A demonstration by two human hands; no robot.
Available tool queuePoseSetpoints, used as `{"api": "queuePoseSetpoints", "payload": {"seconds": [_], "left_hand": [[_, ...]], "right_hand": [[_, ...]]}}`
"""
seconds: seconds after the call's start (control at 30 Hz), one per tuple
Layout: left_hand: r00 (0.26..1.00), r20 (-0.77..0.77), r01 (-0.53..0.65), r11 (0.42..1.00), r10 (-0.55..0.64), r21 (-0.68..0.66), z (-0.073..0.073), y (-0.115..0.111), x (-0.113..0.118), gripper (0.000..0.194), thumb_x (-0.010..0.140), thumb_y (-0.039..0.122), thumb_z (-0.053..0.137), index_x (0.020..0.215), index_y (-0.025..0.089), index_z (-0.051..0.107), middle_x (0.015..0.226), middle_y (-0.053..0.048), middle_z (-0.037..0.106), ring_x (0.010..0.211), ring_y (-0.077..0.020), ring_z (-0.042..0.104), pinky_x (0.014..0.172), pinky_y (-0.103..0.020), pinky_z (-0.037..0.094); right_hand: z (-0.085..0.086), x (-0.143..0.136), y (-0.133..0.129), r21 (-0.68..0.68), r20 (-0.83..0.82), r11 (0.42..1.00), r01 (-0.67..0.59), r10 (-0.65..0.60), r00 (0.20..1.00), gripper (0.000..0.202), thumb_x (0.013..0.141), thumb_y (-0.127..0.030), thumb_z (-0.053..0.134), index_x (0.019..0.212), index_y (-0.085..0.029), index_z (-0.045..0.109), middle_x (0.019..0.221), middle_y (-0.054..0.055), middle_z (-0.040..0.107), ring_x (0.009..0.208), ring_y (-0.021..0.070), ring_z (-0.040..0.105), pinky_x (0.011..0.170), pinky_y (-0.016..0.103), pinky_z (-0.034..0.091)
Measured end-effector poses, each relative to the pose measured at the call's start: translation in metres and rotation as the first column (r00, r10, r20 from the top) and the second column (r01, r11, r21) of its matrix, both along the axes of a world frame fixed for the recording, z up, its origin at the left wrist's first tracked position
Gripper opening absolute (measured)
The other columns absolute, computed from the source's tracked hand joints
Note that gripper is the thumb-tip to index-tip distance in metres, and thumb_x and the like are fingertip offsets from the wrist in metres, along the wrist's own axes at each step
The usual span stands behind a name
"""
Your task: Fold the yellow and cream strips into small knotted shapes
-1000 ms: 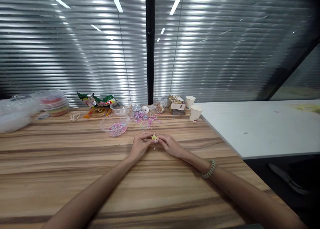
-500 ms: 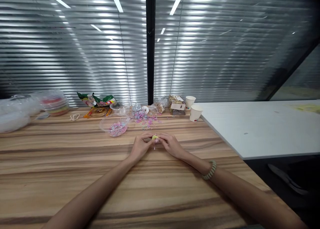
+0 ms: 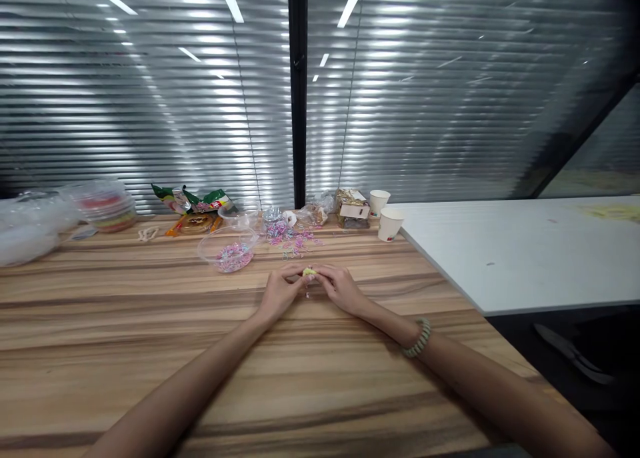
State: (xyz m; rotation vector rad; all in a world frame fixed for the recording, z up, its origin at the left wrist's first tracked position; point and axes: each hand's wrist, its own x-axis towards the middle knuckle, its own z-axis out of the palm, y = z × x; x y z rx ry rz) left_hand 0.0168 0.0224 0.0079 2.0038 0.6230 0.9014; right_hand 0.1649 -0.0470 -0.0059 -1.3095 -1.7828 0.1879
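A small yellow piece (image 3: 309, 271) is pinched between both hands at the middle of the table; its kind is too small to make out. My left hand (image 3: 281, 290) grips it from the left with thumb and fingers together. From the other side, my right hand (image 3: 341, 289) closes on the same piece. Just below the fingertips shows a tiny pink and white bit (image 3: 307, 295). Beyond my left hand stands a clear plastic bowl (image 3: 206, 251) holding many small pink, white and bluish pieces (image 3: 235, 257). More such pieces (image 3: 300, 243) lie scattered past my fingers.
Two paper cups (image 3: 390, 225) stand at the back right beside a small box (image 3: 354, 209). Green snack packets (image 3: 210, 200) and a light cord (image 3: 148, 233) lie at the back left, near stacked plastic containers (image 3: 104, 205). A white table (image 3: 525, 258) adjoins on the right.
The yellow piece looks slightly turned between my fingertips, and less pink shows beside it. Both hands stay in nearly the same place.
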Motion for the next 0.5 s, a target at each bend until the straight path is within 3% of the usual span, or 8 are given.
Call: {"api": "queuePoseSetpoints", "payload": {"seconds": [0.23, 0.37, 0.5], "left_hand": [[1.000, 0.001, -0.028, 0.999, 0.028, -0.022, -0.0008, -0.0001, 0.0006, 0.027, 0.071, 0.035, 0.058, 0.092, 0.021, 0.067, 0.096, -0.005, 0.065, 0.083, -0.0185, 0.058, 0.061, -0.023, 0.045], [0.999, -0.043, 0.012, 0.999, -0.013, -0.042, -0.0030, -0.0019, 0.0018, 0.027, 0.073, 0.036, 0.054, 0.089, 0.018, 0.067, 0.084, -0.006, 0.066, 0.064, -0.0154, 0.059, 0.054, -0.023, 0.044], [0.995, -0.103, 0.010, 0.979, 0.011, 0.205, -0.0029, -0.0058, 0.0021, 0.020, 0.076, 0.030, 0.052, 0.085, 0.018, 0.065, 0.077, -0.006, 0.064, 0.066, -0.0157, 0.056, 0.064, -0.027, 0.044]], "right_hand": [[0.0027, -0.0017, -0.0015, -0.003, -0.047, 1.000, 0.008, -0.008, 0.999, 0.023, 0.084, -0.019, 0.041, 0.093, -0.019, 0.062, 0.094, 0.006, 0.065, 0.086, 0.0174, 0.058, 0.076, 0.028, 0.043], [0.0008, 0.0017, 0.0004, -0.010, -0.138, 0.992, 0.126, -0.126, 0.982, 0.024, 0.086, -0.026, 0.040, 0.085, -0.017, 0.063, 0.082, 0.005, 0.065, 0.074, 0.0167, 0.058, 0.067, 0.026, 0.042], [-0.0050, 0.0072, 0.0058, -0.068, -0.226, 0.976, 0.204, -0.215, 0.950, 0.031, 0.085, -0.035, 0.039, 0.074, -0.015, 0.060, 0.057, 0.001, 0.054, 0.053, 0.0129, 0.048, 0.051, 0.022, 0.036]]}}
